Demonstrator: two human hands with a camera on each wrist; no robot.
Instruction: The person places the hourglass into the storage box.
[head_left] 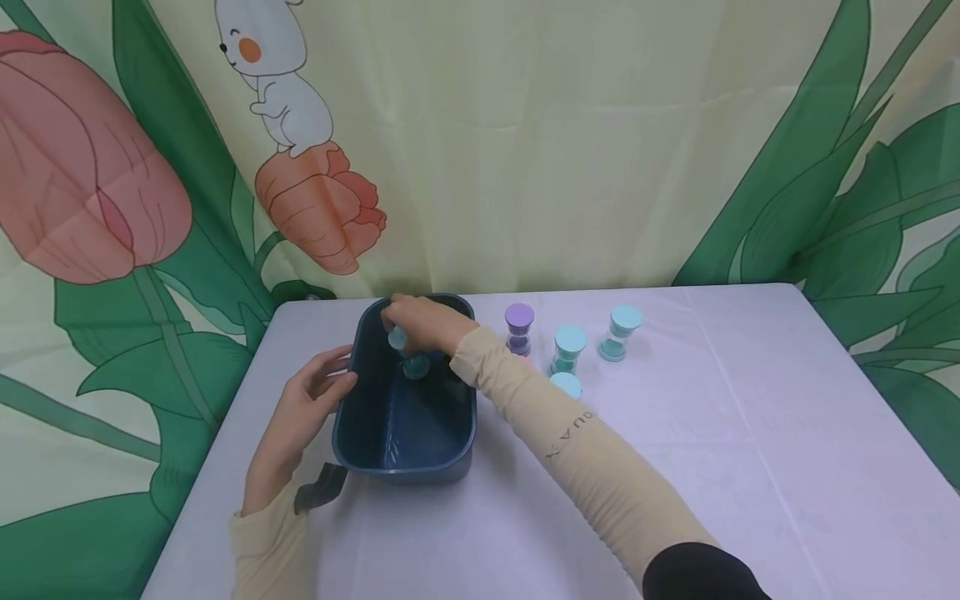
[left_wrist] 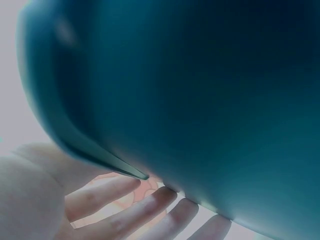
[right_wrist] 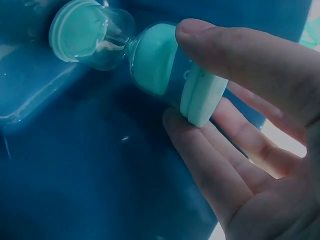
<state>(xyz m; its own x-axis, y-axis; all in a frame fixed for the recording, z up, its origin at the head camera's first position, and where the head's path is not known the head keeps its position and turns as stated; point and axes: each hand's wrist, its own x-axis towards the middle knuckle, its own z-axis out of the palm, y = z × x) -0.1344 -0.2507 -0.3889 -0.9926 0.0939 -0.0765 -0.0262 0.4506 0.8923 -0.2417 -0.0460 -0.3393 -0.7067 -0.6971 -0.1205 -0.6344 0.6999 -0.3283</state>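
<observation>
Inside a dark blue plastic bin (head_left: 405,467), my right hand (head_left: 423,323) pinches a teal hourglass (right_wrist: 155,59) by one end cap, thumb on one side and fingers on the other. The hourglass lies tilted, and its far cap is close to the bin's inner wall. My left hand (head_left: 311,404) is at the bin's left side, fingers extended and the fingertips (left_wrist: 167,195) touching its outer wall. To the right of the bin stand a purple hourglass (head_left: 519,317) and teal hourglasses (head_left: 568,342), (head_left: 621,323); another teal cap (head_left: 567,384) is partly hidden by the right sleeve.
A white cloth covers the table (head_left: 720,467). A bit of pink (head_left: 527,361) shows beside the right sleeve, mostly hidden. Behind the table hangs a curtain (head_left: 525,167) printed with flowers and a rabbit. A dark strap (head_left: 322,487) sticks out near the left wrist.
</observation>
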